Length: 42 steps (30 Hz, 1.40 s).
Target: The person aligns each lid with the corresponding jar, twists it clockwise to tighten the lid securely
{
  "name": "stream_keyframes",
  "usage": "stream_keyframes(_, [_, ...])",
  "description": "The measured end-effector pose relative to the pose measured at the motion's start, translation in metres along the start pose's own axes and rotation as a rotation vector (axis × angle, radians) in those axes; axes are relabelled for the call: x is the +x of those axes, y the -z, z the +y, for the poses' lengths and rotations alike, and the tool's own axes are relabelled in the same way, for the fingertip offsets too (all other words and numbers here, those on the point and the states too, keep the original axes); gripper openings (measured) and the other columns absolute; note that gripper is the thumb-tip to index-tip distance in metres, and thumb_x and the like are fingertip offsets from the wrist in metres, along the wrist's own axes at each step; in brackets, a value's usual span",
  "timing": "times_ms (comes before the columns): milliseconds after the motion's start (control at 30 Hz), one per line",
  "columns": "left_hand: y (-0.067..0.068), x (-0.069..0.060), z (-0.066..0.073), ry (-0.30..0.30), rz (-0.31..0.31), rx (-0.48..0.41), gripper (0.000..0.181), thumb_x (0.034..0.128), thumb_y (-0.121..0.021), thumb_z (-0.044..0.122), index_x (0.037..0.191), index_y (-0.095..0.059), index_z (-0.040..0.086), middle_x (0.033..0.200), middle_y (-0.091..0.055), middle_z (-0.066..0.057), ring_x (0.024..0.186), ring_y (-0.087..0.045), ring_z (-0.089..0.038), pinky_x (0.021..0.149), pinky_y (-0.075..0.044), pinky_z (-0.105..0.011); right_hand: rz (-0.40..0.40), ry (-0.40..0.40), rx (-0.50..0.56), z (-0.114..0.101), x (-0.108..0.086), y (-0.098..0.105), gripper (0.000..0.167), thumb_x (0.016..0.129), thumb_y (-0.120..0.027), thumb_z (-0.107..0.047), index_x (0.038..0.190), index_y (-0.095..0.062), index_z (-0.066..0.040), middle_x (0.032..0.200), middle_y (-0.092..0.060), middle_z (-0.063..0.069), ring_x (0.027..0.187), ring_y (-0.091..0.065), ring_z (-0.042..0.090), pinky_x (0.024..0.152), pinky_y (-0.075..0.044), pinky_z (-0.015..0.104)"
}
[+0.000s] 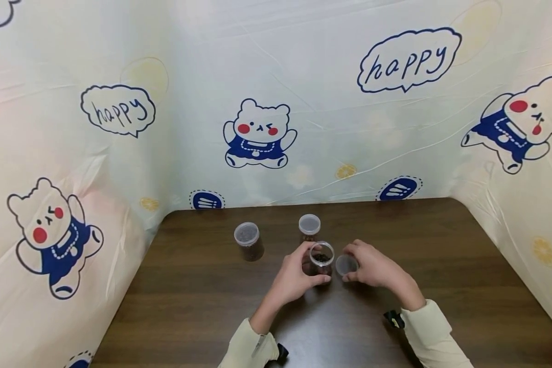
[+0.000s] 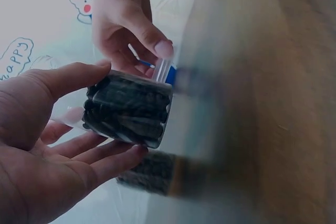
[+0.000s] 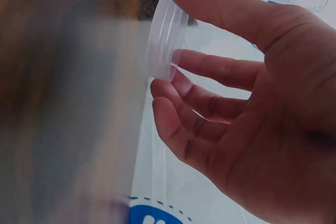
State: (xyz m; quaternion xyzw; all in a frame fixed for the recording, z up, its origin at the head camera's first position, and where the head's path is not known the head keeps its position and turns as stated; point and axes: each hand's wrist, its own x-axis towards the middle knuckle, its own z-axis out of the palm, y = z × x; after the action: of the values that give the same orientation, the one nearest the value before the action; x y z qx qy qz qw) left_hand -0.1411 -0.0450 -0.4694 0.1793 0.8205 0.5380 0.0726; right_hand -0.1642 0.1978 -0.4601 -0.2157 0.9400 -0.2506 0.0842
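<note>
My left hand (image 1: 294, 276) grips a clear jar (image 1: 322, 259) around its side, thumb on the near side and fingers on the far side. The jar's mouth is uncovered, and dark pieces lie inside; in the left wrist view the jar (image 2: 128, 109) looks packed with black, seed-like bits. Just to its right, my right hand (image 1: 374, 266) holds a round translucent lid (image 1: 347, 266) by its edge, low over the table. Thumb and fingers lie on either side of the lid (image 3: 167, 38) in the right wrist view. Lid and jar are apart.
Two lidded jars stand farther back on the brown wooden table (image 1: 193, 306): one jar (image 1: 249, 241) with dark contents to the left, another jar (image 1: 309, 226) right behind the held one. A printed cloth (image 1: 322, 153) hangs around the table's back and sides.
</note>
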Motion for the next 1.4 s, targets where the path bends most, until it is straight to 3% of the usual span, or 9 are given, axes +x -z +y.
stream_keyframes(367, [0.000,-0.011,-0.018,-0.005,-0.029,-0.036,0.069,0.0794,-0.093,0.010,0.139,-0.058,0.012,0.134,-0.072,-0.013,0.122,-0.071,-0.025,0.100,-0.059,-0.033,-0.039,0.034,0.005,-0.003,-0.006,-0.021,0.050,0.076,-0.095,-0.023,0.114,-0.069,-0.004,0.106,-0.064,0.007,0.086,-0.057,0.013,0.075,-0.050,0.030])
stream_keyframes(633, [0.000,-0.014,-0.024,-0.003,-0.036,-0.015,0.067,0.0791,-0.093,0.011,0.137,-0.059,0.012,0.133,-0.073,-0.007,0.121,-0.072,-0.024,0.100,-0.059,-0.034,-0.055,0.030,0.024,-0.001,-0.006,-0.025,0.052,0.075,-0.096,-0.024,0.115,-0.069,-0.003,0.106,-0.063,0.008,0.085,-0.056,0.013,0.074,-0.050,0.028])
stream_keyframes(833, [-0.002,-0.015,-0.025,0.011,-0.047,-0.005,0.065,0.0798,-0.093,0.011,0.136,-0.060,0.017,0.134,-0.072,-0.003,0.118,-0.072,-0.020,0.099,-0.059,-0.030,-0.068,-0.006,0.013,-0.001,-0.006,-0.028,0.054,0.075,-0.096,-0.025,0.117,-0.069,-0.004,0.109,-0.062,0.007,0.089,-0.057,0.015,0.078,-0.052,0.033])
stream_keyframes(1133, [-0.001,-0.014,-0.024,0.033,-0.057,0.006,0.066,0.0812,-0.092,0.014,0.138,-0.060,0.022,0.134,-0.070,0.000,0.118,-0.072,-0.020,0.098,-0.060,-0.034,-0.068,-0.049,0.010,0.002,-0.008,-0.026,0.072,0.071,-0.098,-0.026,0.128,-0.062,-0.001,0.117,-0.058,0.013,0.101,-0.061,0.022,0.089,-0.055,0.043])
stream_keyframes(1400, [0.002,-0.015,-0.026,0.025,-0.059,0.021,0.064,0.0802,-0.094,0.017,0.135,-0.061,0.023,0.132,-0.071,-0.001,0.119,-0.072,-0.021,0.101,-0.059,-0.035,-0.015,0.016,0.027,0.004,-0.007,-0.023,0.045,0.078,-0.089,-0.015,0.113,-0.064,-0.002,0.100,-0.061,0.007,0.084,-0.056,0.015,0.072,-0.050,0.029])
